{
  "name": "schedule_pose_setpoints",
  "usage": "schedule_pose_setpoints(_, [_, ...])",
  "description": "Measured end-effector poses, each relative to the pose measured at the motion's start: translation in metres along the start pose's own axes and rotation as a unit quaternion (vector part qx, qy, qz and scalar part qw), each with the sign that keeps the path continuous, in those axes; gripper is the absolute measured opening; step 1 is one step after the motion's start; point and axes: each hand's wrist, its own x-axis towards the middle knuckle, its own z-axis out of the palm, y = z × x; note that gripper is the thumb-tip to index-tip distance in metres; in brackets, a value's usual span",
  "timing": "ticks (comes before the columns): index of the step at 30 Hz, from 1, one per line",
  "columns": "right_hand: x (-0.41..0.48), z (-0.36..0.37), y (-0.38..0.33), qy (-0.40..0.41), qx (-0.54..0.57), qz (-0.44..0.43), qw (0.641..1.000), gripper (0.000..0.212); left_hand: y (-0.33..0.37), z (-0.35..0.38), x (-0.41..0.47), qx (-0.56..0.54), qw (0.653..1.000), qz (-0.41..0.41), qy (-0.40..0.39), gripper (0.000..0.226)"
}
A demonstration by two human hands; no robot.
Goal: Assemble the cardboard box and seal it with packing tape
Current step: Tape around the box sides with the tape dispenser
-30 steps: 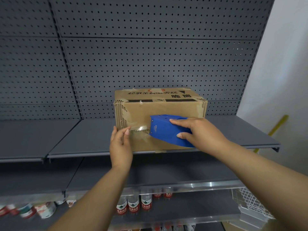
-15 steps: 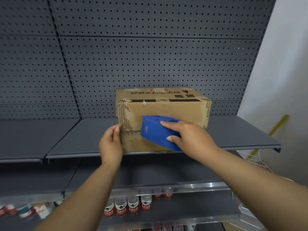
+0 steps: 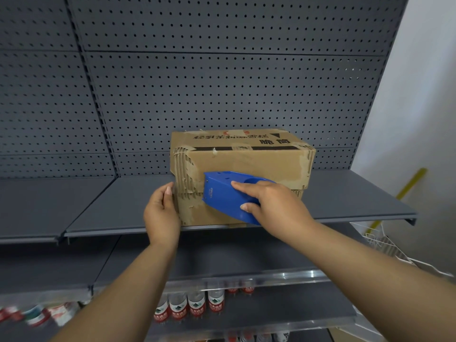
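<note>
A worn brown cardboard box (image 3: 249, 161) with black printed characters stands on the grey metal shelf (image 3: 357, 201). Its flaps are folded shut, with torn paper at the corners. My right hand (image 3: 274, 206) grips a blue tape dispenser (image 3: 223, 196) and presses its nose against the box's front face, left of the middle. My left hand (image 3: 161, 213) rests flat against the box's front left corner, fingers pointing up. The dispenser and my right hand hide the seam behind them.
A grey pegboard wall (image 3: 222, 82) rises behind the box. Below, a lower shelf holds several water bottles (image 3: 195, 304) with red labels. A white wire basket (image 3: 385, 245) sticks out at the right, and a yellow stick (image 3: 409, 183) leans by the white wall.
My right hand has slid the blue dispenser leftward across the box's front face. My left hand has shifted left, from the front face to the box's left corner.
</note>
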Motion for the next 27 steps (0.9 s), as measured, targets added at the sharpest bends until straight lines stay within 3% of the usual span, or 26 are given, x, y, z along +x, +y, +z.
schedule_pose_setpoints(10, [-0.004,0.0,0.002,0.005,0.021,0.016,1.0,0.049,0.013,-0.007,-0.005,0.12,0.98,0.144,-0.072,0.027])
schedule_pose_setpoints(16, [-0.006,-0.003,0.005,0.003,0.027,0.02,0.999,0.05,0.017,0.005,-0.01,0.132,0.976,0.155,-0.073,0.038])
schedule_pose_setpoints(18, [-0.007,-0.005,0.007,0.003,0.023,0.021,1.0,0.05,0.014,0.007,-0.011,0.185,0.957,0.211,-0.074,0.037])
schedule_pose_setpoints(21, [-0.007,-0.006,0.009,-0.001,0.016,0.019,1.0,0.05,0.011,0.006,-0.01,0.315,0.896,0.297,-0.095,0.04])
schedule_pose_setpoints(27, [-0.004,-0.007,0.011,-0.001,0.011,0.018,1.0,0.051,0.009,-0.007,-0.002,0.418,0.843,0.317,-0.121,0.054])
